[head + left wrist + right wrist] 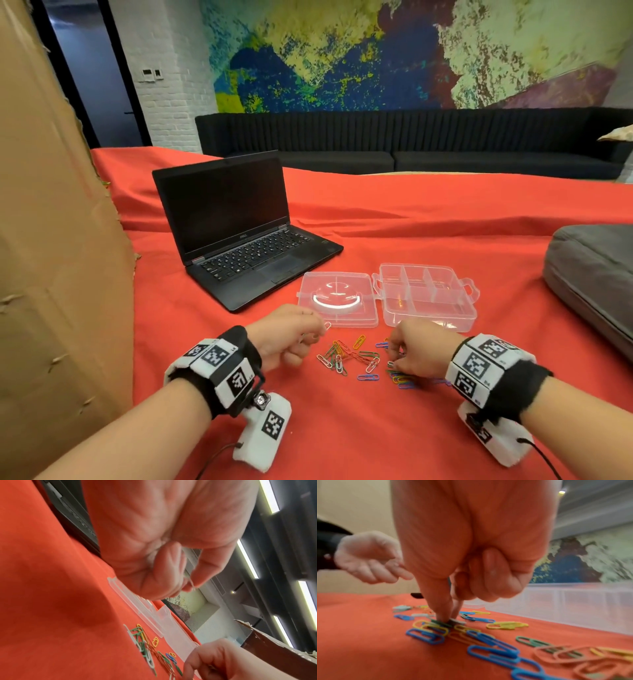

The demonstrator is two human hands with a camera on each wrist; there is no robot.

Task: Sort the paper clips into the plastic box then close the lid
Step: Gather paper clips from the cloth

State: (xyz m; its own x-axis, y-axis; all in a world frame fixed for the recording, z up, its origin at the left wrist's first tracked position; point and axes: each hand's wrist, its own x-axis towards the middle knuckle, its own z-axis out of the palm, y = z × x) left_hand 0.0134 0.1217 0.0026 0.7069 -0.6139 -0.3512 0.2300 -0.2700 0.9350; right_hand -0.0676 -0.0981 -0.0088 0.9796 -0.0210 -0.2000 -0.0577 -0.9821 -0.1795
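A clear plastic box [428,296] lies open on the red cloth, its lid [337,299] flat to the left and its compartments showing nothing inside. Coloured paper clips [356,356] are scattered in front of it. My left hand [318,325] hovers near the lid's front edge, fingers curled round white clips [187,580], one white clip [327,325] sticking out. My right hand [394,365] reaches down into the pile. Its thumb and forefinger pinch a green clip [442,623] that lies on the cloth among blue and yellow clips [426,635].
An open black laptop [246,236] stands behind and left of the box. A cardboard sheet [51,240] rises at the left edge. A grey cushion [596,281] lies at the right. A dark sofa [411,144] runs along the far wall.
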